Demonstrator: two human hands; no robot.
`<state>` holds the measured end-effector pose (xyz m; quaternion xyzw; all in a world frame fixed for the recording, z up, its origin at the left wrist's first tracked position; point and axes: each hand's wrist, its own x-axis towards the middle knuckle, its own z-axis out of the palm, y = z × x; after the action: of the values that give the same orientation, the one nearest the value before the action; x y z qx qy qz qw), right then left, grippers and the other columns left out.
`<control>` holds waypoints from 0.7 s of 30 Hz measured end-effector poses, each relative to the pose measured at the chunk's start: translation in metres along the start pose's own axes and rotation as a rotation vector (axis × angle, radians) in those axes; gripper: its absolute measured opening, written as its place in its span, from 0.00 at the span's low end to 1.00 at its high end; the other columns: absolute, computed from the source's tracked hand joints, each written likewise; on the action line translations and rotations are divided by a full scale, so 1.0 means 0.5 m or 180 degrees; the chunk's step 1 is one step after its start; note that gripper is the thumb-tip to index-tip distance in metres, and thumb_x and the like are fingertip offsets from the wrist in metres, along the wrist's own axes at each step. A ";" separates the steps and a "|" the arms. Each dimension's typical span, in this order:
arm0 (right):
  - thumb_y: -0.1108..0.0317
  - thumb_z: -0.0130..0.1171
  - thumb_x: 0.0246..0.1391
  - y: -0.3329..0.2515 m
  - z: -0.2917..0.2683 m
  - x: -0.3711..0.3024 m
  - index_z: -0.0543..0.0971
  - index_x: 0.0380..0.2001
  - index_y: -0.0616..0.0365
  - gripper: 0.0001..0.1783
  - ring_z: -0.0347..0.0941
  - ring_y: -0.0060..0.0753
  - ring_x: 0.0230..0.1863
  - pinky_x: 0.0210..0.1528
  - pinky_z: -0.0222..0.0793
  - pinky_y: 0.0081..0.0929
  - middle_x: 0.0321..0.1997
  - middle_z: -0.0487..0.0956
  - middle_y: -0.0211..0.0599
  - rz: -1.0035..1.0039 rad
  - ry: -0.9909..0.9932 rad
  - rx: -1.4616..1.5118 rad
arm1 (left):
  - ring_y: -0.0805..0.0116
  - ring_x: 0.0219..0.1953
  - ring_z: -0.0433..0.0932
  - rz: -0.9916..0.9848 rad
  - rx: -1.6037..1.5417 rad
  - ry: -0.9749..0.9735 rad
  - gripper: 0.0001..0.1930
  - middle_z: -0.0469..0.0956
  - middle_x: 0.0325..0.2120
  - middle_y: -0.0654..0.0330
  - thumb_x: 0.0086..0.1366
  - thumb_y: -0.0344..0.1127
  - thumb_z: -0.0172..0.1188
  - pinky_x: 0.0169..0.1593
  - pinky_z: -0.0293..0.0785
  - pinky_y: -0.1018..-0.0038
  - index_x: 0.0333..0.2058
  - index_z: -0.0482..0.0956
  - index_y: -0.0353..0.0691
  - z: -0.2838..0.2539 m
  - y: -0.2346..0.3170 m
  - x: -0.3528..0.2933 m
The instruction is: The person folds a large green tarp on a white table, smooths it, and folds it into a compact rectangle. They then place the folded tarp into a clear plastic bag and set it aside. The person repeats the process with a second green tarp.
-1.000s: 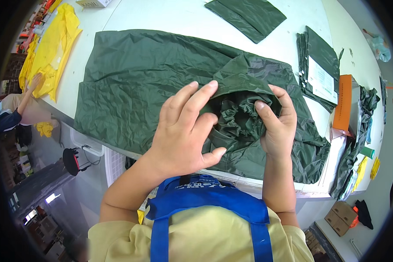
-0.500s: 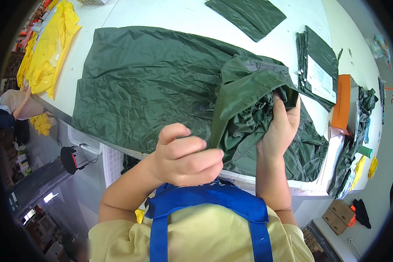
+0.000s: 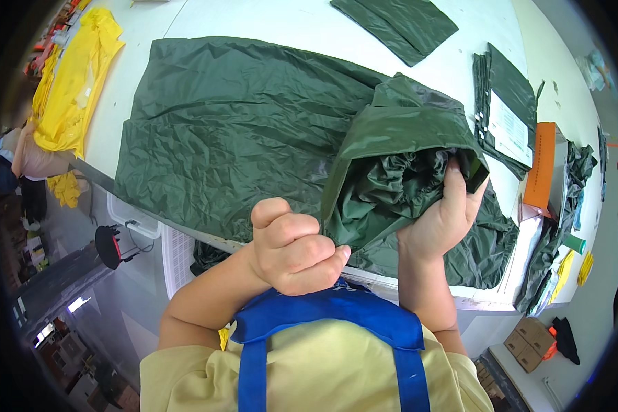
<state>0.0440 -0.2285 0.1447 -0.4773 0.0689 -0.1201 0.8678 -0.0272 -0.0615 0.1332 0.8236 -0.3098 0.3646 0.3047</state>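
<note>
A dark green rain garment (image 3: pixel 233 130) of thin, creased, shiny cloth lies spread across the table. Its near right part is lifted into a wide open sleeve-like end (image 3: pixel 405 130), with gathered cloth showing inside. My right hand (image 3: pixel 443 216) grips the right side of this opening, thumb inside and the other fingers partly hidden by cloth. At the opening's lower left corner my left hand (image 3: pixel 299 247) is closed, its fingertips pinching the hem.
A folded dark green piece (image 3: pixel 398 27) lies at the far side. To the right are a stack of green packs (image 3: pixel 505 103) with a white sheet and an orange box (image 3: pixel 541 165). Yellow garments (image 3: pixel 82 82) hang over the left edge, near another person's arm (image 3: pixel 24 147).
My left hand has closed on the hem at the lower left of the opening. The opening is now spread wider, and my right hand has shifted slightly right and down with its edge.
</note>
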 end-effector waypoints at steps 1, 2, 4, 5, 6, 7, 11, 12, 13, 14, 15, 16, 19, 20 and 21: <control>0.82 0.43 0.59 0.000 0.000 -0.001 0.63 0.51 0.61 0.16 0.71 0.28 0.47 0.54 0.65 0.28 0.48 0.75 0.40 0.0003 -0.0084 0.0061 | 0.68 0.31 0.62 -0.0021 -0.0032 -0.0022 0.12 0.64 0.24 0.70 0.39 0.29 0.65 0.35 0.55 0.68 0.24 0.76 0.51 -0.001 -0.002 -0.004; 0.82 0.43 0.59 0.000 0.000 -0.002 0.63 0.51 0.61 0.17 0.71 0.29 0.47 0.54 0.65 0.28 0.47 0.75 0.40 0.0007 -0.0164 0.0120 | 0.67 0.31 0.63 -0.0043 -0.0066 -0.0045 0.12 0.64 0.24 0.69 0.39 0.27 0.65 0.35 0.57 0.68 0.24 0.75 0.51 -0.002 -0.005 -0.007; 0.74 0.47 0.60 0.011 -0.019 0.006 0.63 0.52 0.61 0.17 0.70 0.33 0.50 0.55 0.66 0.32 0.50 0.73 0.41 -0.0083 -0.0481 0.0116 | 0.63 0.33 0.67 -0.0382 -0.0093 -0.0196 0.12 0.68 0.26 0.65 0.41 0.23 0.61 0.37 0.62 0.66 0.24 0.73 0.48 -0.009 -0.026 -0.005; 0.62 0.49 0.62 0.020 -0.024 0.009 0.62 0.56 0.61 0.23 0.67 0.35 0.55 0.60 0.61 0.39 0.53 0.71 0.42 -0.0180 -0.0858 0.0077 | 0.61 0.34 0.68 -0.0555 -0.0113 -0.0276 0.12 0.69 0.27 0.63 0.42 0.20 0.60 0.38 0.64 0.65 0.24 0.71 0.46 -0.014 -0.046 -0.007; 0.57 0.49 0.61 0.045 -0.050 0.026 0.62 0.59 0.61 0.27 0.65 0.39 0.58 0.63 0.56 0.44 0.56 0.69 0.44 -0.0454 -0.1315 -0.0497 | 0.57 0.35 0.70 -0.0743 0.0267 -0.0181 0.11 0.72 0.30 0.60 0.44 0.18 0.57 0.39 0.67 0.64 0.24 0.70 0.44 -0.009 -0.088 -0.031; 0.53 0.48 0.61 0.072 -0.086 0.056 0.61 0.61 0.60 0.31 0.63 0.43 0.61 0.67 0.51 0.48 0.59 0.67 0.46 -0.0720 -0.1769 -0.1086 | 0.54 0.36 0.73 -0.0936 0.0648 -0.0077 0.11 0.75 0.32 0.57 0.46 0.17 0.54 0.41 0.70 0.64 0.25 0.68 0.41 -0.011 -0.147 -0.057; 0.45 0.49 0.60 0.162 -0.260 0.216 0.58 0.67 0.48 0.36 0.45 0.49 0.73 0.71 0.34 0.59 0.72 0.55 0.39 -0.1182 -0.1568 -0.5232 | 0.72 0.35 0.76 -0.3996 -0.0187 -0.1000 0.19 0.78 0.33 0.55 0.52 0.13 0.49 0.38 0.72 0.79 0.42 0.76 0.36 -0.056 -0.377 -0.214; 0.45 0.49 0.60 0.187 -0.307 0.245 0.58 0.67 0.47 0.36 0.43 0.47 0.74 0.70 0.33 0.62 0.73 0.53 0.37 -0.0922 -0.1421 -0.5729 | 0.66 0.38 0.77 -0.3889 -0.0140 -0.1433 0.20 0.78 0.36 0.54 0.52 0.15 0.51 0.42 0.72 0.76 0.44 0.76 0.36 -0.058 -0.418 -0.252; 0.45 0.49 0.60 0.201 -0.354 0.273 0.58 0.67 0.45 0.36 0.41 0.45 0.75 0.69 0.32 0.65 0.74 0.51 0.35 -0.0635 -0.1242 -0.6232 | 0.60 0.41 0.78 -0.3763 -0.0112 -0.1872 0.21 0.78 0.39 0.52 0.52 0.18 0.52 0.46 0.73 0.73 0.46 0.76 0.37 -0.053 -0.447 -0.271; 0.45 0.49 0.60 0.203 -0.394 0.294 0.59 0.67 0.45 0.36 0.41 0.46 0.75 0.68 0.32 0.68 0.74 0.50 0.36 -0.0519 -0.1338 -0.6479 | 0.60 0.44 0.76 -0.3442 0.0036 -0.1884 0.21 0.77 0.42 0.52 0.52 0.20 0.53 0.48 0.71 0.72 0.47 0.75 0.37 -0.041 -0.453 -0.261; 0.46 0.50 0.59 0.203 -0.406 0.304 0.60 0.67 0.45 0.35 0.42 0.47 0.74 0.69 0.34 0.65 0.73 0.53 0.37 -0.0687 -0.1278 -0.6615 | 0.59 0.47 0.74 -0.3144 0.0206 -0.1885 0.21 0.76 0.44 0.51 0.52 0.22 0.55 0.51 0.70 0.71 0.48 0.75 0.36 -0.029 -0.446 -0.245; 0.47 0.51 0.59 0.204 -0.402 0.312 0.61 0.66 0.45 0.35 0.44 0.47 0.74 0.69 0.35 0.63 0.72 0.54 0.37 -0.0900 -0.1063 -0.6476 | 0.58 0.49 0.73 -0.2854 0.0402 -0.1888 0.22 0.74 0.47 0.50 0.52 0.24 0.56 0.54 0.68 0.70 0.49 0.75 0.36 -0.023 -0.440 -0.232; 0.50 0.53 0.58 0.211 -0.362 0.344 0.62 0.65 0.45 0.33 0.46 0.46 0.73 0.70 0.36 0.57 0.71 0.57 0.37 -0.1620 -0.0687 -0.5942 | 0.67 0.47 0.72 -0.4542 -0.1898 -0.0233 0.15 0.74 0.42 0.59 0.59 0.30 0.57 0.53 0.68 0.72 0.45 0.75 0.34 -0.021 -0.386 -0.167; 0.51 0.52 0.59 0.218 -0.351 0.360 0.62 0.65 0.45 0.32 0.45 0.47 0.73 0.70 0.35 0.57 0.71 0.56 0.36 -0.1700 -0.0754 -0.5898 | 0.69 0.42 0.72 -0.4856 -0.1908 -0.0049 0.11 0.74 0.38 0.64 0.62 0.33 0.56 0.48 0.70 0.73 0.42 0.75 0.35 -0.013 -0.384 -0.167; 0.51 0.52 0.60 0.225 -0.338 0.379 0.62 0.65 0.45 0.32 0.44 0.47 0.73 0.70 0.34 0.57 0.71 0.56 0.35 -0.1785 -0.0827 -0.5851 | 0.72 0.37 0.73 -0.5168 -0.1912 0.0150 0.08 0.73 0.33 0.68 0.66 0.35 0.55 0.43 0.71 0.75 0.38 0.75 0.36 -0.004 -0.381 -0.164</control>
<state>0.2028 -0.3599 -0.0415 -0.9780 -0.0768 -0.1682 0.0967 0.0669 0.0821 0.0169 0.6668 0.2974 -0.0461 0.6818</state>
